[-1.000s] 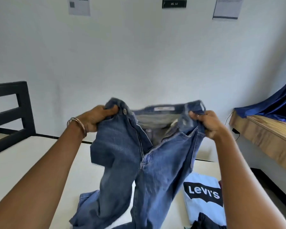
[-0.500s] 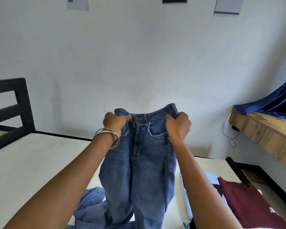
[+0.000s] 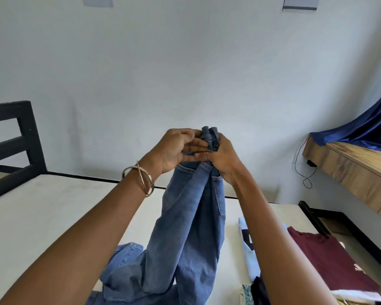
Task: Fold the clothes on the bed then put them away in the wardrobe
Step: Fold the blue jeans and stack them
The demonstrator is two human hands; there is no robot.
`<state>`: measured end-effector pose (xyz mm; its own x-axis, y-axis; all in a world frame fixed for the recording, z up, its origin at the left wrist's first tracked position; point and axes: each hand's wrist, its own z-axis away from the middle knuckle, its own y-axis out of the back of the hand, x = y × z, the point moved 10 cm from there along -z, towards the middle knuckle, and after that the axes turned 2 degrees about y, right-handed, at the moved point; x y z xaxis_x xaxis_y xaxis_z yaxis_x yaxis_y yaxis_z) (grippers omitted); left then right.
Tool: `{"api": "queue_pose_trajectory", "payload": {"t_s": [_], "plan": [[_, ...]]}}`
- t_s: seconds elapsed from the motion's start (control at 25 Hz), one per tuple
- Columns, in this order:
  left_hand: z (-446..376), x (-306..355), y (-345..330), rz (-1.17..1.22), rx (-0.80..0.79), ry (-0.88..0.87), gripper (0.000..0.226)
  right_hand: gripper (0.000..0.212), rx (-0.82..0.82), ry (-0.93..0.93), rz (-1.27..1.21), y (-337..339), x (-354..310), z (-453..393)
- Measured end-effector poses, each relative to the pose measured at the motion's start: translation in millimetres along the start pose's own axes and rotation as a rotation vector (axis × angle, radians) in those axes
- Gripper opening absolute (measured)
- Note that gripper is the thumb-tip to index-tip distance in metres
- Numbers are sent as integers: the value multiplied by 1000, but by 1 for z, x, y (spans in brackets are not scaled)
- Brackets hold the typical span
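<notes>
left hand (image 3: 176,148): pinches jeans (image 3: 191,227) waistband | right hand (image 3: 222,157): grips same waistband, halves together | jeans: held above bed (image 3: 42,216), long axis upright, waistband up, legs trailing near on mattress | step: match side seams, keep legs stacked, then lay flat | right: folded shirts (image 3: 330,260) on bed

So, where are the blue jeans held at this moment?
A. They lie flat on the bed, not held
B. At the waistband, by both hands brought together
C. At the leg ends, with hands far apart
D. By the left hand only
B: the left hand and right hand meet at the bunched waistband of the jeans, legs hanging to the bed.
</notes>
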<state>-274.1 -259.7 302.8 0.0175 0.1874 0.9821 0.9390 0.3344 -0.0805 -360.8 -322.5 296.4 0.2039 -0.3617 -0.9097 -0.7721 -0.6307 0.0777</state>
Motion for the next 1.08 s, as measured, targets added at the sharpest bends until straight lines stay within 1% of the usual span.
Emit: {"api": "queue_pose_trajectory", "payload": {"t_s": [0.04, 0.08, 0.12, 0.16, 0.2, 0.24, 0.32, 0.36, 0.44, 0.48, 0.52, 0.56, 0.64, 0.68, 0.72, 0.76, 0.8, 0.84, 0.88, 0.92, 0.96, 1.0, 1.04, 1.08], "plan": [[0, 16, 5, -260, 50, -176, 25, 46, 46, 15, 58, 10, -9, -3], [1, 36, 7, -593, 146, -359, 36, 47, 69, 40, 73, 18, -22, -4], [2, 56, 5, -853, 213, -528, 53, 48, 58, 81, 51, 22, -38, -6], [-1, 72, -2, -996, 178, -633, 68, 52, 15, 126, 4, 22, -55, -8], [-4, 86, -11, -1042, 96, -679, 76, 55, -37, 170, -35, 21, -73, -9], [-8, 100, -20, -1048, 16, -679, 77, 57, -78, 207, -59, 22, -87, -10], [-16, 123, -39, -1137, -49, -669, 74, 56, -82, 287, -87, 28, -102, -14], [-18, 130, -50, -1212, -48, -688, 71, 56, -38, 319, -101, 34, -103, -12], [-13, 144, -65, -1368, 33, -784, 60, 65, 119, 362, -192, 62, -86, -1], [-8, 157, -66, -1406, 101, -856, 53, 70, 208, 351, -267, 82, -66, 8], [-2, 173, -62, -1400, 178, -917, 46, 71, 259, 305, -294, 95, -42, 17], [3, 191, -55, -1357, 242, -949, 40, 71, 235, 233, -265, 96, -18, 23], [8, 218, -45, -1246, 288, -925, 32, 78, 37, -12, -125, 65, 36, 30], [7, 225, -43, -1206, 307, -921, 30, 74, -47, -94, -25, 48, 57, 30], [6, 229, -42, -1190, 337, -925, 29, 59, -84, -130, 81, 36, 71, 27], [5, 230, -40, -1189, 368, -938, 28, 37, -41, -148, 215, 34, 73, 22], [4, 232, -33, -1200, 412, -957, 28, 17, 108, -147, 355, 46, 64, 16], [2, 236, -22, -1199, 482, -952, 28, 8, 325, -127, 521, 69, 46, 15], [2, 242, -6, -1189, 587, -913, 29, 12, 555, -83, 648, 93, 19, 21], [3, 250, 11, -1163, 714, -868, 31, 26, 737, -3, 708, 110, -8, 31], [7, 258, 25, -1142, 841, -837, 32, 43, 824, 102, 738, 117, -31, 39], [9, 264, 32, -1147, 942, -826, 34, 57, 801, 188, 776, 112, -46, 43], [11, 269, 32, -1182, 1012, -837, 35, 66, 694, 243, 821, 95, -56, 45], [9, 272, 29, -1235, 1034, -857, 36, 71, 561, 284, 868, 72, -56, 47]]}}
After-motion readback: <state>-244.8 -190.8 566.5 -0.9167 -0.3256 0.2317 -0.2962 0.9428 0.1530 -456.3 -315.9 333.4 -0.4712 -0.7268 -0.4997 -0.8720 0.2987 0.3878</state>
